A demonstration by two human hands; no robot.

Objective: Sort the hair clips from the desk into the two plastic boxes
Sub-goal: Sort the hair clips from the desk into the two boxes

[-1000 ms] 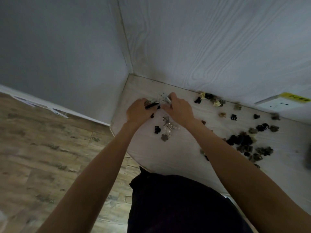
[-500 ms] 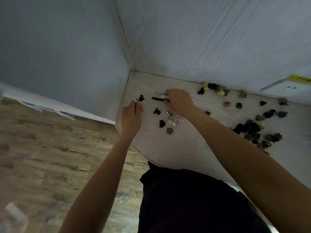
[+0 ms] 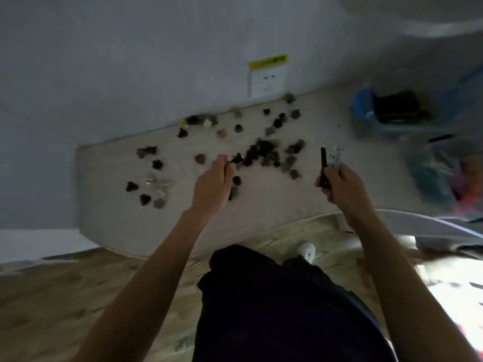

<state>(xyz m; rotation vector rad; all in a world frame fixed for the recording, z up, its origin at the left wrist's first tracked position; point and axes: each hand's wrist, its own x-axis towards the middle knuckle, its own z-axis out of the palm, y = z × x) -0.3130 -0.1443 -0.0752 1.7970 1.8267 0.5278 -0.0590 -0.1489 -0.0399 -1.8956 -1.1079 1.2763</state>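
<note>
Carrying clips toward the right, the left hand (image 3: 212, 184) pinches a small black claw clip (image 3: 236, 159); the right hand (image 3: 341, 184) grips a long black clip (image 3: 323, 166) with a clear one (image 3: 335, 158). Two clips in one grip may slip before the blurred boxes (image 3: 386, 113) at far right.

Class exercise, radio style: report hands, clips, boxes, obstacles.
Left hand pinches small black clip. Right hand grips long black clip plus clear one. Boxes far right, blurred. Path unobstructed.
</note>
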